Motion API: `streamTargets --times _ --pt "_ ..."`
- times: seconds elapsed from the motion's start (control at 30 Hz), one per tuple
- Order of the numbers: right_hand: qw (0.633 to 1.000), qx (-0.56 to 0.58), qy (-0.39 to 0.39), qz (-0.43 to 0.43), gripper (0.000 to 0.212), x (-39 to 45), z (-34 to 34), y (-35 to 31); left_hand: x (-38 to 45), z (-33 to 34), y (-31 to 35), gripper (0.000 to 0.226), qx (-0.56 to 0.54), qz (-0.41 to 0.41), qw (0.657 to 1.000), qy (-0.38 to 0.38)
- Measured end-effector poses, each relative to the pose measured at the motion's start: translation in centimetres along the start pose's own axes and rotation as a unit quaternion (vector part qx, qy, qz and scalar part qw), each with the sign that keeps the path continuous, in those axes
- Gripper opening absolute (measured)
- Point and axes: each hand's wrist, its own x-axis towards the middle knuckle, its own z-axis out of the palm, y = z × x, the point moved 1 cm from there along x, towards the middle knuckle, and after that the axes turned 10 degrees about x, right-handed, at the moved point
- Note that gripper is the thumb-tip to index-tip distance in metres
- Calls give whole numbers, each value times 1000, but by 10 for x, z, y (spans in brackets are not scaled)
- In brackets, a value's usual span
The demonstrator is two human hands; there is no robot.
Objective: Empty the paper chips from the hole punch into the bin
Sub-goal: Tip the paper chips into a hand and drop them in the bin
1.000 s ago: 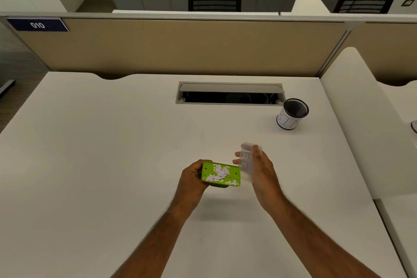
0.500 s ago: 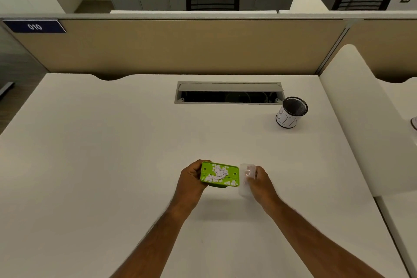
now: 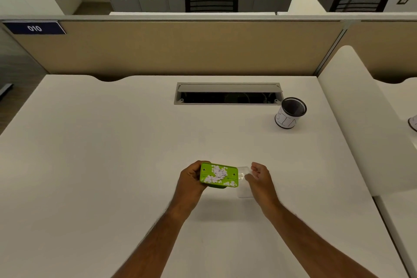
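1. Left hand [image 3: 191, 178] of mine is gripping the green hole punch [image 3: 218, 176], fingers clamped around its left end, holding it underside up just above the white desk [image 3: 101, 153].
2. White paper chips [image 3: 217, 174] are lying heaped across the punch's upturned green face.
3. I am hovering my right hand [image 3: 261, 182] just beside the punch's right end, fingers loosely curled and apart, gripping nothing.
4. Between the punch and my right hand, the clear plastic cover [image 3: 244, 184] is lying flat on the desk, partly under my right fingers; whether they are touching it I cannot tell.
5. I am seeing the black mesh bin [image 3: 291, 113], wrapped in a white paper label, standing upright well apart from my hands, far to the right and near the open cable tray [image 3: 228, 94] in the desk.
6. Beyond the desk, a beige partition [image 3: 180, 47] is standing.
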Motion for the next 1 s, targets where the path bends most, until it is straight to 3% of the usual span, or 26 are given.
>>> streamTargets --times 0.13,0.33,0.73,1.0 --pt "984 167 -51 19 21 -17 11 -17 -1 -1 3 36 7 4 1000 -2" --pt "928 330 -139 102 63 -37 31 -43 -5 3 20 51 44 32 998 -16" --pt "874 440 -146 146 57 -42 47 -29 -12 5 48 35 166 54 984 -26" --pt "848 489 -107 177 54 -43 57 -27 -18 13 68 23 252 152 956 -20"
